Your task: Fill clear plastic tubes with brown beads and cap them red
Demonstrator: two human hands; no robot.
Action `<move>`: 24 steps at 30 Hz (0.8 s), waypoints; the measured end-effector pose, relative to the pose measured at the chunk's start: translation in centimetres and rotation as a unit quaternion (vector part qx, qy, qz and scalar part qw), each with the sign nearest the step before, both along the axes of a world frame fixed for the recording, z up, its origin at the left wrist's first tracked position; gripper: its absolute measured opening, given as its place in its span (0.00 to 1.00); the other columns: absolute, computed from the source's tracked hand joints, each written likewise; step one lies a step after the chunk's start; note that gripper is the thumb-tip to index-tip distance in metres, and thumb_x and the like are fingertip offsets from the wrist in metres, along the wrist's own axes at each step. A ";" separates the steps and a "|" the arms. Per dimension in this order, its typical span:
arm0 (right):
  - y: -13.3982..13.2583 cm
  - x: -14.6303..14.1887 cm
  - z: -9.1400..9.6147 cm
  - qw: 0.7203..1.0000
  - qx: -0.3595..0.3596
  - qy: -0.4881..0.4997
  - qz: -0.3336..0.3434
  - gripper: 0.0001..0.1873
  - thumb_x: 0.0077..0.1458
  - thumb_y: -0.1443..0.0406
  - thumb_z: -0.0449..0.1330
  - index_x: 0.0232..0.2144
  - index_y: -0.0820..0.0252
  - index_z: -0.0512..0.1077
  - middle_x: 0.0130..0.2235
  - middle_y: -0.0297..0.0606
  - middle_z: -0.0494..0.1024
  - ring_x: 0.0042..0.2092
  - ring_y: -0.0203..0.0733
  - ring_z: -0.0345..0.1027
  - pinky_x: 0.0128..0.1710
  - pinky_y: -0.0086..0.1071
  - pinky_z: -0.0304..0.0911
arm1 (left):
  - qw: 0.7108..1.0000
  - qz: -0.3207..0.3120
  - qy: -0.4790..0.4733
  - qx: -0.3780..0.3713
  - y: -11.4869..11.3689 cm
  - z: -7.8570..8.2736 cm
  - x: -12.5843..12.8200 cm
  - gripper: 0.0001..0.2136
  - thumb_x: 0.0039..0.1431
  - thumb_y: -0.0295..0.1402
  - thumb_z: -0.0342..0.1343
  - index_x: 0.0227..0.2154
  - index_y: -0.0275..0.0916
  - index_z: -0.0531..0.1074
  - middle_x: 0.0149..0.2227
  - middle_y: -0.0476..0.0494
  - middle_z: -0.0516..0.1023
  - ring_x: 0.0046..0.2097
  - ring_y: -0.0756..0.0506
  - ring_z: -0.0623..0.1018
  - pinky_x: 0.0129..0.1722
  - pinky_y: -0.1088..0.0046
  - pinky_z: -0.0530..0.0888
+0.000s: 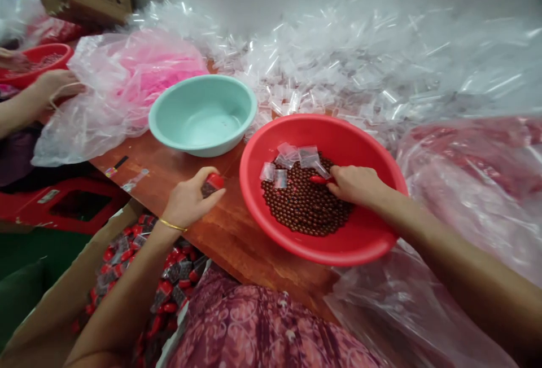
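My left hand [190,196] is closed around a small clear box with a red cap [214,180], dark beads showing inside it. It is above the table, left of a red basin [271,232]. Inside that basin, my right hand [353,183] reaches down to a heap of shiny brown beads [307,210]. Its fingers are pinched on a small red cap [317,179], partly hidden by the hand. Several clear plastic boxes [308,157] lie on the beads beside my fingertips.
A pale green basin [199,119] stands behind on the wooden table [228,238]. Clear boxes [339,69] pile along the wall. A carton [169,277] of filled, red-capped boxes is below left. Plastic bags [474,187] lie right; another person's hand [59,86] is far left.
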State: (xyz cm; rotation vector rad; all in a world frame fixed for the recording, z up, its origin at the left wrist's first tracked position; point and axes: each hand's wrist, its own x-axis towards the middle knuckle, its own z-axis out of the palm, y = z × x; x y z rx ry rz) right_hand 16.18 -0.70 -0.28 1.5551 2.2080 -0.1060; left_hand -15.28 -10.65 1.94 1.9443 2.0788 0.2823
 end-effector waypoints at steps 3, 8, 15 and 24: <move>-0.5 1.3 1.1 0.999 0.019 0.015 -0.026 0.17 0.57 0.64 0.48 0.43 0.67 0.70 0.40 0.52 0.77 0.41 0.53 0.72 0.33 0.36 0.60 | 0.984 0.002 0.156 -0.086 0.0 -1.4 -2.4 0.21 0.57 0.47 0.45 0.49 0.41 0.66 0.33 0.42 0.78 0.35 0.40 0.78 0.27 0.73 0.67; -1.5 2.5 1.9 0.995 0.004 0.079 -0.061 0.18 0.58 0.63 0.45 0.45 0.62 0.69 0.42 0.45 0.77 0.42 0.49 0.72 0.33 0.33 0.58 | 0.973 -0.102 0.202 0.047 1.2 0.6 -1.6 0.20 0.61 0.39 0.39 0.52 0.39 0.66 0.41 0.37 0.77 0.44 0.41 0.76 0.37 0.69 0.70; -2.0 2.9 1.3 0.985 0.039 0.160 -0.052 0.17 0.57 0.62 0.47 0.44 0.58 0.70 0.40 0.40 0.78 0.39 0.44 0.71 0.33 0.31 0.57 | 0.934 -0.271 0.213 -0.094 7.8 2.0 10.2 0.24 0.60 0.46 0.40 0.36 0.34 0.76 0.37 0.33 0.78 0.42 0.36 0.77 0.39 0.64 0.71; -2.0 3.5 1.3 0.963 0.047 0.263 -0.043 0.16 0.56 0.62 0.48 0.43 0.59 0.71 0.38 0.39 0.77 0.36 0.41 0.69 0.34 0.30 0.57 | 0.926 -0.292 0.178 -0.162 12.8 -2.8 14.9 0.18 0.51 0.39 0.53 0.43 0.36 0.72 0.45 0.34 0.76 0.46 0.39 0.75 0.42 0.68 0.71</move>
